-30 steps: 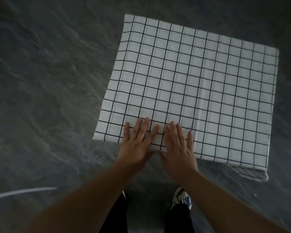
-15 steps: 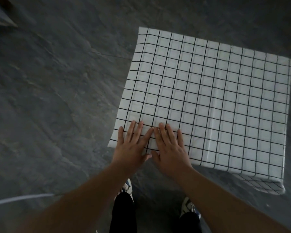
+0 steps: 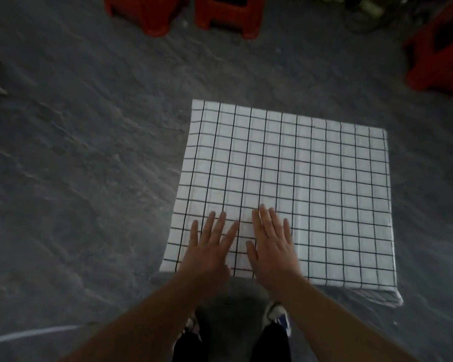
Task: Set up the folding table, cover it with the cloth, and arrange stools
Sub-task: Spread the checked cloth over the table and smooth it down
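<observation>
While flattened over the square top of the folding table, white cloth with thin black grid lines lying smooth across the right-centre of the head view, near right corner drooping past the edge in a small folded flap, left edge curling slightly downward

Left hand released, fingers straight and spread, palm pressed flat on the near left part of the cloth; right hand likewise released, fingers straight and close together, flat on the cloth just beside the left, thumbs near each other but apart

Judged soft, thin and light: likely to slide or ruck under a sideways push, so best smoothed with flat palms outward from the middle, or pinched at a hanging edge or corner to tug square; faint vertical crease right of the right hand suggesting fold memory. Table beneath wholly hidden, presumably stiff and flat given how evenly the fabric lies

Dark grey stone-patterned floor, matt, with wavy veining, all around. Red moulded plastic stools, blocky-legged, well apart from the table: two at the far edge, another at far right, not yet arranged. Probably light, rigid, easy to lift by the seat rim. Pale curved line on the floor at near left, nature unclear
</observation>
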